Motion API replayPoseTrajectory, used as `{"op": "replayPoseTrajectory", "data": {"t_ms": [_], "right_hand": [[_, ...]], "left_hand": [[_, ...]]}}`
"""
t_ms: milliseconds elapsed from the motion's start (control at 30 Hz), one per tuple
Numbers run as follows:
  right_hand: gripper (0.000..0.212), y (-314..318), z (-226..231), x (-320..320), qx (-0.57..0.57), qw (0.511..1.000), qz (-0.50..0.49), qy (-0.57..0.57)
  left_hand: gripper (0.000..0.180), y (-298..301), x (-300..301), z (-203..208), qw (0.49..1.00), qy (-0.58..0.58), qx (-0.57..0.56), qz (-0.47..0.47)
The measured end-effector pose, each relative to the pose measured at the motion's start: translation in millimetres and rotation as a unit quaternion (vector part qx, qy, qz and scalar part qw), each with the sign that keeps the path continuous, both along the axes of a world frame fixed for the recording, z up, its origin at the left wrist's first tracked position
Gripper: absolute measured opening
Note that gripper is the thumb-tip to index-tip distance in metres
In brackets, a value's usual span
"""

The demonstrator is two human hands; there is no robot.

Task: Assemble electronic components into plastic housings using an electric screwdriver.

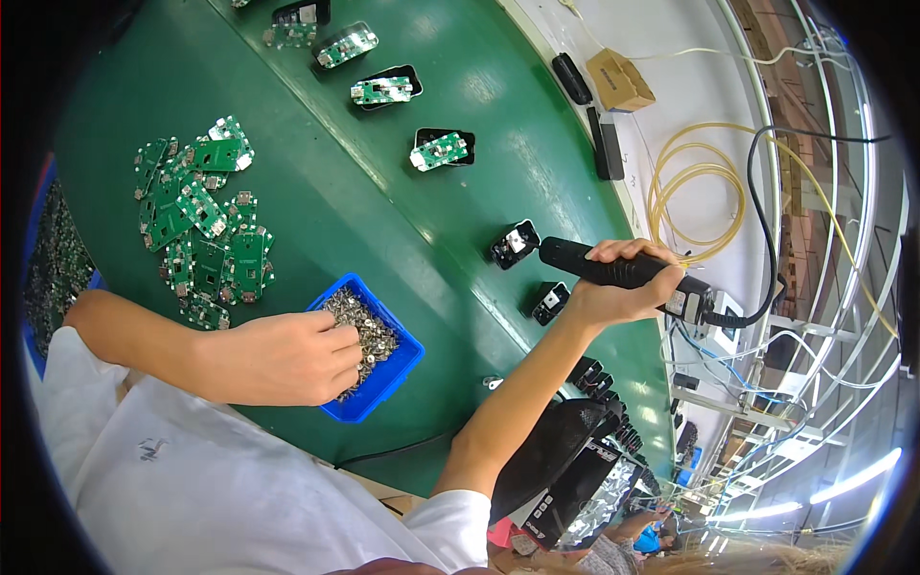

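My right hand is wrapped round a black electric screwdriver, held almost level. Its tip points left at a small black housing with a white and metal part inside; I cannot tell whether it touches. A second such housing lies just nearer. Over a blue tray of small metal pieces, my left hand has its fingers curled down onto the heap. The fingertips are hidden, so anything between them cannot be made out.
A pile of green circuit boards lies at left on the green table. Further off, black housings with boards on them stand in a row. A yellow coiled hose, a cardboard box and a black bag are at right.
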State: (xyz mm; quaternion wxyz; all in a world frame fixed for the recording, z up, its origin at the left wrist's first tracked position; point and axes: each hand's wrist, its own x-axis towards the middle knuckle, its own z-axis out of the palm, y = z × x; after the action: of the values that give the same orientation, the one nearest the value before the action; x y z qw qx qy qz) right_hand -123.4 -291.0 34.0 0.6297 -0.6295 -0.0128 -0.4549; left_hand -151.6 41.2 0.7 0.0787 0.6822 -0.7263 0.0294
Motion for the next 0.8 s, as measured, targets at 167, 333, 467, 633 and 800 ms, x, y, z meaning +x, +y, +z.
{"op": "replayPoseTrajectory", "data": {"t_ms": [167, 333, 467, 633, 800], "right_hand": [[0.041, 1, -3, 5, 0.007, 1.0, 0.0, 0.002], [0.043, -5, -14, 6, 0.009, 1.0, 0.019, 0.009], [0.046, -7, -14, 17, -0.019, 0.998, 0.052, 0.025], [0.048, -18, -6, 38, 0.014, 0.995, 0.059, 0.085], [0.047, -25, -13, 38, 0.034, 0.991, 0.097, 0.085]], "left_hand": [[0.007, 5, -1, 1, 1.0, 0.016, -0.001, 0.018], [0.007, 2, 3, -4, 0.999, 0.047, 0.004, 0.012], [0.006, 4, 7, -9, 0.998, 0.065, -0.008, 0.009], [0.006, 2, 5, -13, 0.996, 0.082, -0.018, 0.022], [0.007, 0, 4, -17, 0.993, 0.107, -0.044, 0.022]]}}
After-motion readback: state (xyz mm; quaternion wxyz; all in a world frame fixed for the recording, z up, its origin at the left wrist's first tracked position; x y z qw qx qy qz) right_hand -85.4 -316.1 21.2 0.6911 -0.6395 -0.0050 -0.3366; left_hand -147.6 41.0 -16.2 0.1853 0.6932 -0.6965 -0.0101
